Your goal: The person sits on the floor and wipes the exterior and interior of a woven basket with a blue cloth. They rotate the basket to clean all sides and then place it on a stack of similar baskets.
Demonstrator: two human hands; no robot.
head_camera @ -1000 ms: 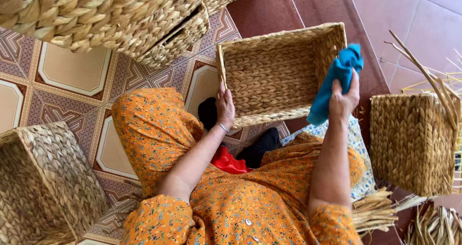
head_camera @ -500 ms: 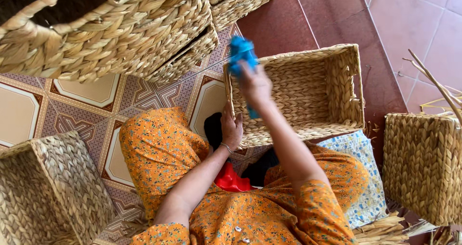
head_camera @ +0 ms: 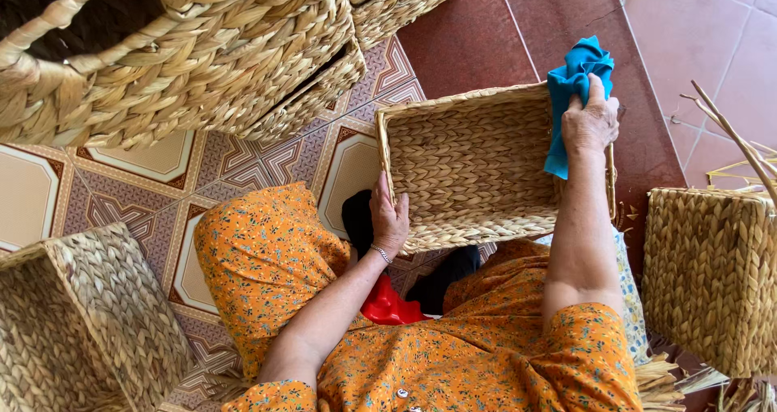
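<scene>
Woven basket (head_camera: 477, 169), rectangular, straw-coloured, open side toward the camera, resting on the lap above an orange flowered dress (head_camera: 453, 355).

Left hand (head_camera: 389, 218): fingers curled over the near left edge of the basket, gripping the rim; thin bracelet at the wrist.

Right hand (head_camera: 591, 125): clamped on a blue cloth (head_camera: 571, 88), pressed against the far right corner of the basket, cloth bunched above the knuckles and hanging down inside the right wall. Hands well apart, one at each side of the basket.

Red item (head_camera: 388, 305) in the lap, below the left wrist; kind not clear.

Stacked baskets (head_camera: 186, 48), far left, large, same weave. Single basket (head_camera: 77, 323), near left, on the patterned tile floor (head_camera: 137, 185). Upright basket (head_camera: 712, 274), right, with loose straw stalks (head_camera: 736, 137) just beyond it, over plain red tiles.
</scene>
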